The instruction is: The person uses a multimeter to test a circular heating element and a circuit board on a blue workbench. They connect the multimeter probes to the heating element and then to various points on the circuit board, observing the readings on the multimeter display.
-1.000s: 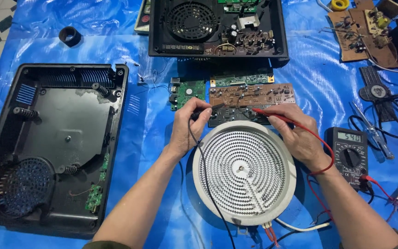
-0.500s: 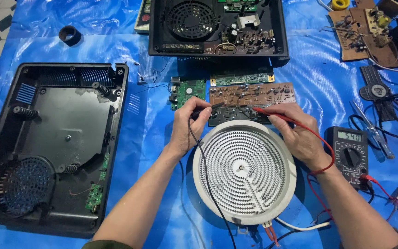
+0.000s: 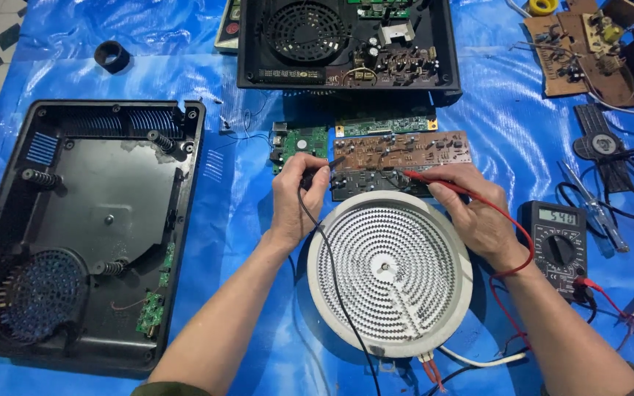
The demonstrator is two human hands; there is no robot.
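On the blue tarp [image 3: 243, 220], the empty black housing [image 3: 82, 235] lies well to your left, and the round white heating element [image 3: 389, 273] sits just below your hands, with the brown circuit board [image 3: 405, 150] just above them. Your left hand [image 3: 296, 202] is clamped on the black probe [image 3: 317, 172], its tip on the board's left end. Your right hand [image 3: 478, 213] pinches the red probe [image 3: 434, 181] against the board, beside the multimeter [image 3: 555, 246].
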